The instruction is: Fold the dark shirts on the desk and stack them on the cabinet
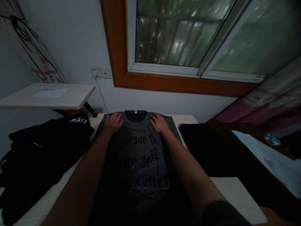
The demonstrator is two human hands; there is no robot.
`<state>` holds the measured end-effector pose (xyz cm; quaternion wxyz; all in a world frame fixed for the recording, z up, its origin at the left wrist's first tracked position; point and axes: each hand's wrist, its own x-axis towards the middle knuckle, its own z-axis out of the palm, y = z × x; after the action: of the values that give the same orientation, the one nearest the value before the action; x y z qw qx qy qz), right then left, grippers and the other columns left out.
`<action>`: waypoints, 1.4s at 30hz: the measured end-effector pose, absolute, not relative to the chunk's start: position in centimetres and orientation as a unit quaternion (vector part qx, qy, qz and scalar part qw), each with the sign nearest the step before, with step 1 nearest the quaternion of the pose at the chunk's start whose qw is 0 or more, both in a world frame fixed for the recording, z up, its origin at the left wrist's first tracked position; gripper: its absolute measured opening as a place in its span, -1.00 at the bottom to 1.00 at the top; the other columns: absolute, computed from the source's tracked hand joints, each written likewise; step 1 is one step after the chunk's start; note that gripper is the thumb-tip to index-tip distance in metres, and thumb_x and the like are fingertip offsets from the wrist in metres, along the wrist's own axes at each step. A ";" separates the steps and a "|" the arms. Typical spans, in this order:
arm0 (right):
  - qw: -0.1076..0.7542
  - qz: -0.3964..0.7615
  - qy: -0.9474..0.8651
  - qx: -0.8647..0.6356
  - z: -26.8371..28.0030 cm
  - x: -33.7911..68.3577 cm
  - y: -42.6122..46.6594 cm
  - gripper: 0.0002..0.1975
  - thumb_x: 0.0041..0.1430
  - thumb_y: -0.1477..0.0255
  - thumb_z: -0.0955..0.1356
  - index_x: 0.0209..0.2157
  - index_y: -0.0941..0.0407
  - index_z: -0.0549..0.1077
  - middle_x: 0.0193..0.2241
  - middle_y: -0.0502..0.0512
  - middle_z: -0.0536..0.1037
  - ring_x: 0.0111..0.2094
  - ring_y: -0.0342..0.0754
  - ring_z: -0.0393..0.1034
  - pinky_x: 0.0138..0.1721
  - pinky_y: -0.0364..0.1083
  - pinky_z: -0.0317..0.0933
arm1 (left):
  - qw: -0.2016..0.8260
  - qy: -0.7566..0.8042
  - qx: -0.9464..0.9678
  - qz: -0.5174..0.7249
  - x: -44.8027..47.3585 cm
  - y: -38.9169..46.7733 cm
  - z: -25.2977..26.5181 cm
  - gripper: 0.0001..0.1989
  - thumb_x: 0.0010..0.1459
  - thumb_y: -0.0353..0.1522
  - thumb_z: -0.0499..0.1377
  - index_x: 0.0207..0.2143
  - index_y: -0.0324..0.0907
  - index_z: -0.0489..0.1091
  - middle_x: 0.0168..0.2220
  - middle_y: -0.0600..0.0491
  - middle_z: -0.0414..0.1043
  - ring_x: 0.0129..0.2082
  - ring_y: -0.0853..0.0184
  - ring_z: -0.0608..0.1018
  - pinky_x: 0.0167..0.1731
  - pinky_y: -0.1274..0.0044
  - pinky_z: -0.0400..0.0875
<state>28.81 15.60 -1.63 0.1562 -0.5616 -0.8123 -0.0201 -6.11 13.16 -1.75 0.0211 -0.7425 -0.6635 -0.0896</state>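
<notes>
One left hand and one right hand rest flat, fingers apart, on the two shoulders of one dark printed shirt in the frame's lower centre. One table bears it, with one heap of black clothes at lower left and one black cloth pile right of centre.

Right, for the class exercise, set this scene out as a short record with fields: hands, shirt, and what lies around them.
Left hand: flat hand on the shirt, left of the neck opening
Right hand: flat hand on the shirt, right of the neck opening
Shirt: dark, lettered front up, neck toward the wall
Surface: pale table
Left side: heap of black clothes
Right side: black cloth, too dark for detail
Shelf: pale board bearing a paper
Beyond: window
</notes>
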 end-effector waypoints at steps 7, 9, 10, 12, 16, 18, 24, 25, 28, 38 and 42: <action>0.168 -0.021 -0.812 -0.558 -1.6 28.9 15.5 -0.47 0.47 0.19 0.13 0.27 0.15 0.37 0.29 0.25 0.35 0.30 0.12 0.19 0.34 0.09 0.03 | 0.027 -0.658 -0.743 -0.117 -6.2 13.1 -1.9 -0.40 0.38 -0.11 -0.12 0.35 -0.15 0.20 0.42 -0.12 0.11 0.41 0.10 0.17 0.37 0.08 -0.04; 0.170 -0.019 -0.813 -0.557 -1.7 29.0 15.4 -0.48 0.47 0.21 0.13 0.26 0.17 0.38 0.29 0.26 0.35 0.30 0.11 0.20 0.35 0.08 0.03 | 0.031 -0.651 -0.746 -0.134 -6.3 13.0 -2.1 -0.44 0.38 -0.15 -0.10 0.32 -0.15 0.24 0.40 -0.12 0.16 0.40 0.11 0.20 0.37 0.10 -0.03; 0.169 -0.016 -0.813 -0.557 -1.8 29.0 15.4 -0.47 0.47 0.21 0.13 0.26 0.17 0.38 0.29 0.26 0.35 0.30 0.10 0.20 0.35 0.08 0.03 | 0.033 -0.647 -0.748 -0.146 -6.3 13.0 -2.1 -0.46 0.38 -0.17 -0.09 0.31 -0.16 0.26 0.39 -0.12 0.19 0.39 0.12 0.22 0.38 0.12 -0.02; 0.165 -0.010 -0.816 -0.554 -1.9 29.2 15.3 -0.46 0.47 0.20 0.12 0.27 0.18 0.38 0.30 0.27 0.34 0.31 0.11 0.19 0.36 0.10 0.03 | 0.033 -0.640 -0.748 -0.176 -6.4 12.9 -2.2 -0.48 0.37 -0.22 -0.08 0.27 -0.19 0.30 0.34 -0.13 0.26 0.37 0.12 0.26 0.37 0.15 0.02; 0.162 -0.011 -0.824 -0.542 -2.0 29.8 14.8 -0.45 0.47 0.19 0.12 0.28 0.19 0.36 0.32 0.26 0.31 0.33 0.13 0.17 0.36 0.13 0.03 | 0.034 -0.627 -0.738 -0.247 -6.7 12.6 -2.2 -0.52 0.32 -0.32 -0.05 0.21 -0.28 0.36 0.26 -0.17 0.38 0.29 0.13 0.36 0.34 0.24 0.14; 0.162 -0.012 -0.825 -0.541 -2.0 30.2 14.4 -0.45 0.47 0.19 0.12 0.28 0.19 0.35 0.33 0.26 0.30 0.34 0.14 0.16 0.36 0.15 0.03 | 0.039 -0.626 -0.734 -0.261 -7.0 12.3 -2.0 -0.53 0.30 -0.35 -0.04 0.18 -0.27 0.38 0.23 -0.16 0.40 0.27 0.14 0.38 0.32 0.27 0.20; 0.159 -0.023 -0.829 -0.537 -2.2 31.7 12.8 -0.47 0.45 0.23 0.16 0.29 0.20 0.35 0.35 0.27 0.27 0.35 0.18 0.16 0.36 0.18 0.04 | 0.040 -0.622 -0.737 -0.261 -8.1 10.1 -2.1 -0.54 0.29 -0.37 -0.03 0.18 -0.27 0.39 0.29 -0.15 0.33 0.34 0.13 0.32 0.35 0.27 0.18; 0.159 -0.027 -0.828 -0.537 -2.2 32.0 12.4 -0.47 0.44 0.24 0.17 0.29 0.20 0.35 0.35 0.28 0.26 0.35 0.19 0.16 0.36 0.19 0.05 | 0.038 -0.618 -0.742 -0.256 -8.4 9.4 -2.1 -0.53 0.31 -0.36 -0.03 0.20 -0.27 0.37 0.31 -0.14 0.31 0.35 0.13 0.29 0.36 0.26 0.16; 0.168 -0.043 -0.827 -0.535 -2.4 32.9 11.1 -0.47 0.42 0.28 0.18 0.29 0.22 0.33 0.36 0.31 0.24 0.35 0.19 0.16 0.35 0.19 0.08 | 0.026 -0.607 -0.761 -0.229 -9.3 6.8 -2.3 -0.50 0.36 -0.29 -0.07 0.26 -0.23 0.30 0.35 -0.11 0.26 0.38 0.14 0.25 0.36 0.21 0.14; 0.145 -0.091 -0.811 -0.560 -2.0 36.4 3.7 -0.50 0.40 0.28 0.19 0.25 0.17 0.38 0.29 0.30 0.35 0.31 0.23 0.19 0.31 0.21 0.09 | 0.027 -0.587 -0.793 -0.157 -11.4 -2.2 -2.5 -0.51 0.39 -0.21 -0.08 0.27 -0.11 0.31 0.37 -0.05 0.23 0.38 0.13 0.26 0.38 0.18 0.12; 0.158 -0.099 -0.792 -0.581 -1.5 36.5 1.6 -0.53 0.39 0.29 0.18 0.22 0.12 0.41 0.23 0.28 0.40 0.27 0.24 0.21 0.26 0.20 0.15 | 0.052 -0.605 -0.774 -0.180 -11.0 -3.4 -1.9 -0.56 0.37 -0.23 -0.05 0.17 -0.12 0.42 0.23 -0.09 0.40 0.25 0.10 0.42 0.28 0.21 0.28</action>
<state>36.50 1.59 -1.46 0.1585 -0.5808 -0.7923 -0.0994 -11.03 -3.41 -1.87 0.0517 -0.7740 -0.6049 -0.1797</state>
